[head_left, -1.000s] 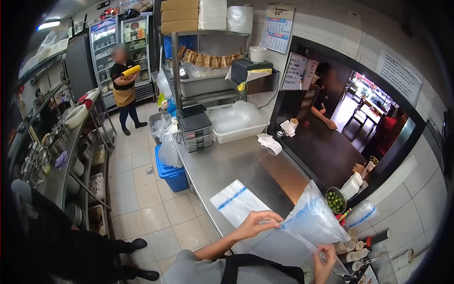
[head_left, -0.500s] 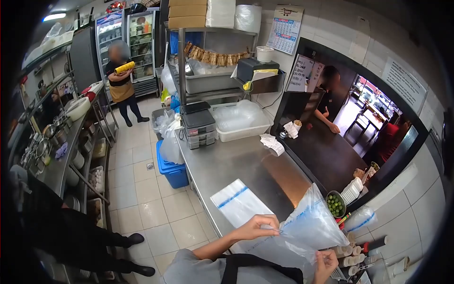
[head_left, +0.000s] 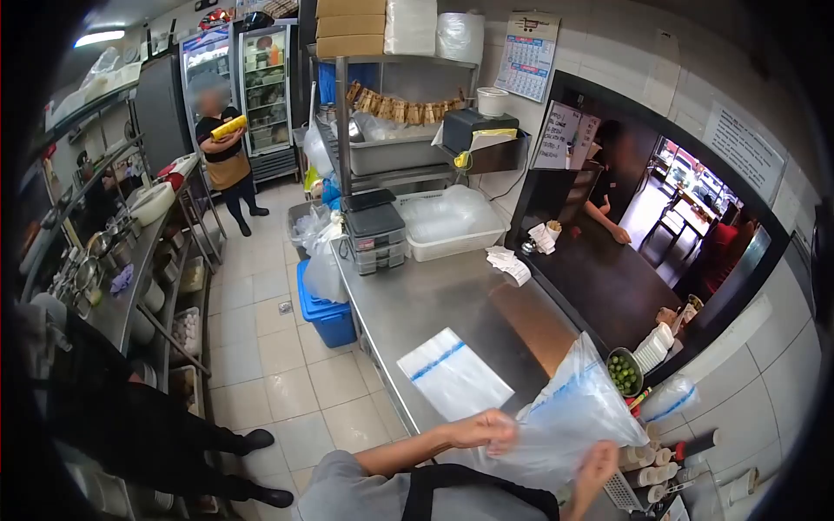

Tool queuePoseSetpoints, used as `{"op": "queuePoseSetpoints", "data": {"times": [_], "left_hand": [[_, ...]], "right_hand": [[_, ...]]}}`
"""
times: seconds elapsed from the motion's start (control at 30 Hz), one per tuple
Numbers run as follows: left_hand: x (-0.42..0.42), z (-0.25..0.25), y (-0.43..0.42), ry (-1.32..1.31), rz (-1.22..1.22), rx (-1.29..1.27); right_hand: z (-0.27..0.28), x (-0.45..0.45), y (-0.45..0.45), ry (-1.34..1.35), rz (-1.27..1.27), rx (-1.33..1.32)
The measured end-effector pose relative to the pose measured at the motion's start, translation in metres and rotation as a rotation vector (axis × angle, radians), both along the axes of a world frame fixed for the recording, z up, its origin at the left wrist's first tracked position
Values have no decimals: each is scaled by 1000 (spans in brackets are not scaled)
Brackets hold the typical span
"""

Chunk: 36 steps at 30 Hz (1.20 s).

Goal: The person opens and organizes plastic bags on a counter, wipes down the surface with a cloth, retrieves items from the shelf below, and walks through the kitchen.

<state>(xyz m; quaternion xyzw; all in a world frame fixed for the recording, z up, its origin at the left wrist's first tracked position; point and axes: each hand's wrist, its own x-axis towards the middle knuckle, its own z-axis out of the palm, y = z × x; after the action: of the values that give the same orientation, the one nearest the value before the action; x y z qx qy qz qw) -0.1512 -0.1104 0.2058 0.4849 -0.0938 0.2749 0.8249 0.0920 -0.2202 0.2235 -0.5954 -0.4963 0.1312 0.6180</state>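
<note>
Steel table (head_left: 413, 304) is stretching near to far | blue-striped plastic sheet (head_left: 456, 375) is lying flat on its near part | grey drawer unit (head_left: 375, 233) is standing far left | white basket (head_left: 456, 247) is sitting just right of it | paper slips (head_left: 509, 266) are lying by the right edge | tiled floor (head_left: 291, 373) is carrying a blue bin (head_left: 330, 319) left of the table

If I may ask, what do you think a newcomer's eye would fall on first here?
Probably the big clear bag in the foreground, with the left hand and right hand at it. Next, perhaps, the bright yellow roll in the arms of a person near the fridges, and the blue bin on the floor beside the steel table.
</note>
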Motion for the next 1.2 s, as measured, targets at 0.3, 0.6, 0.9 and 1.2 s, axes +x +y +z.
{"op": "queuePoseSetpoints", "data": {"times": [0.3, 0.6, 0.9, 1.2], "left_hand": [[-4, 20, 11, -161, 23, 288], [12, 19, 40, -459, -394, -332], [86, 54, 68, 66, 513, 638], [129, 41, 96, 472, 710, 652]], "right_hand": [[24, -29, -7, 1041, 481, -58], [-29, 50, 13, -222, 1344, 458], [38, 56, -36, 263, 109, 372], [29, 61, 12, -317, -311, 101]]}}
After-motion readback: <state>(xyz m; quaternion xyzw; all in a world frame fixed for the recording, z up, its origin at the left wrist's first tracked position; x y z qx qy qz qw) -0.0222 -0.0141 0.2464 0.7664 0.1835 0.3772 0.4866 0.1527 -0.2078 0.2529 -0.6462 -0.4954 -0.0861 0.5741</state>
